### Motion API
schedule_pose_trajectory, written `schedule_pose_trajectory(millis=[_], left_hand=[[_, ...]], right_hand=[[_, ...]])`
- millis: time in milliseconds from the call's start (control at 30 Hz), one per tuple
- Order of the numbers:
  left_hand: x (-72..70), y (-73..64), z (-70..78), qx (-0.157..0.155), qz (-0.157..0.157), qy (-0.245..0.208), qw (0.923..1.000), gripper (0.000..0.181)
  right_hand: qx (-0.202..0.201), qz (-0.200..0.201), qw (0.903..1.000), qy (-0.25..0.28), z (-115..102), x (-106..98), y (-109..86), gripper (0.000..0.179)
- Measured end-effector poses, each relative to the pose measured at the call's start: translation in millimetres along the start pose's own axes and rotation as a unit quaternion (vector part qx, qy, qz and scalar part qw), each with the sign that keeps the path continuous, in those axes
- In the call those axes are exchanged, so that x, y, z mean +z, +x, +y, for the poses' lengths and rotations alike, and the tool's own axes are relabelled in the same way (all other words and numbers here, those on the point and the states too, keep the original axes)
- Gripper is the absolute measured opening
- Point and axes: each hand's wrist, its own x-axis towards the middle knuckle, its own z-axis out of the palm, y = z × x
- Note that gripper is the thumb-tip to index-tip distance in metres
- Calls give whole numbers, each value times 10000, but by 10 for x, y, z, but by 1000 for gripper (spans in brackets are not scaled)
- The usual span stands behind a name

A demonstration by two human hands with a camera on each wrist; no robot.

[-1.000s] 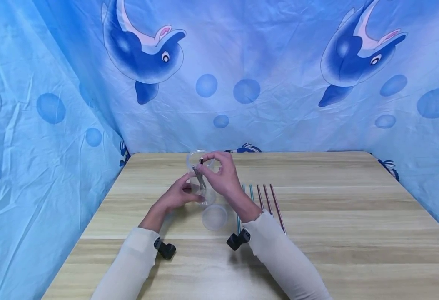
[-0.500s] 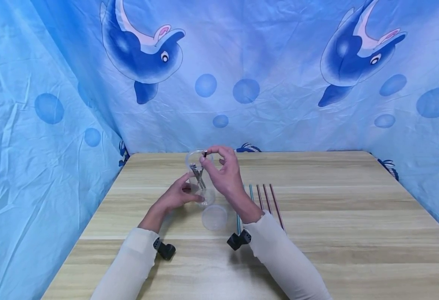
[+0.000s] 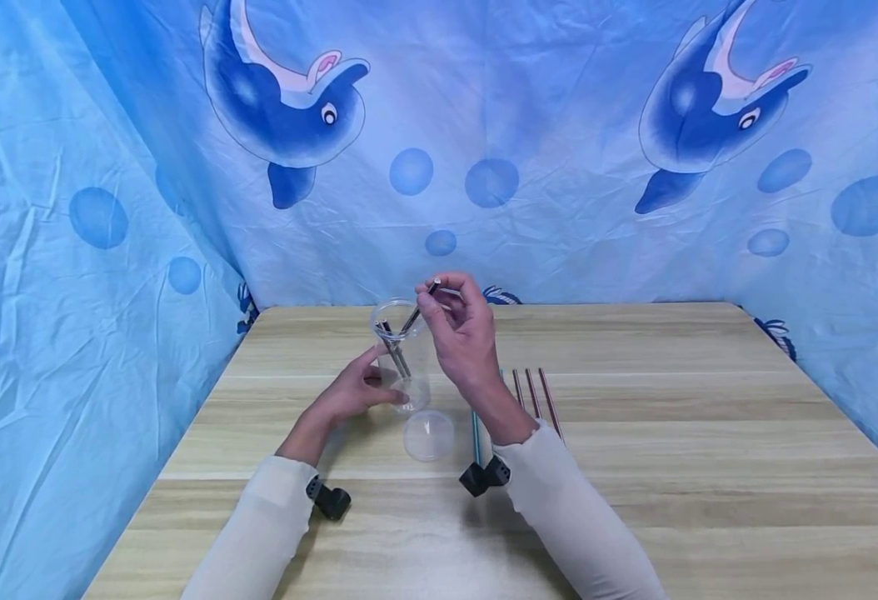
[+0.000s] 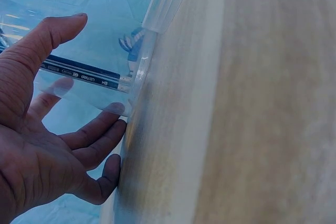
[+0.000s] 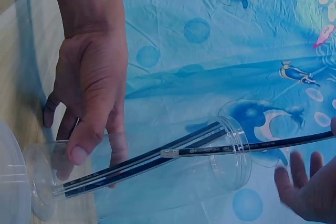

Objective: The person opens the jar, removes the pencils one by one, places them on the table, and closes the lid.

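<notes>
Gripping jar (image 3: 418, 367) low with left hand (image 3: 356, 389); pinching pencil (image 5: 273, 142) in right hand (image 3: 467, 335), now higher and more slanted than a second ago, with lower end still inside jar alongside other pencils (image 3: 399, 356) (lid (image 3: 429, 437) nearby). Probably drawing out, not dropping in.

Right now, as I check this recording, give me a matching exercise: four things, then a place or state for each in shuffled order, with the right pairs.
1. Left hand
2. Pencil in the right hand
3. Round translucent lid
4. Reddish-brown sticks

A. on the table, close to the base of the clear jar
B. in a row, right of the lid
C. one end inside the jar
D. gripping the jar

Pairs: 1-D, 2-C, 3-A, 4-B
</notes>
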Motion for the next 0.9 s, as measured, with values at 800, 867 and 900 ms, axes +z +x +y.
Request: schedule_pose_trajectory(millis=[800,867,900], left_hand=[[0,-14,26,-304,-34,-126,9995,80],[-4,-50,91,-299,-74,-152,9994,80],[-8,-75,134,-298,-97,-159,9994,79]], right_hand=[[-990,760,9920,-212,-54,-147,51,25],[-1094,833,9901,-276,-62,-167,62,27],[-1133,855,9894,-294,-66,-179,69,28]])
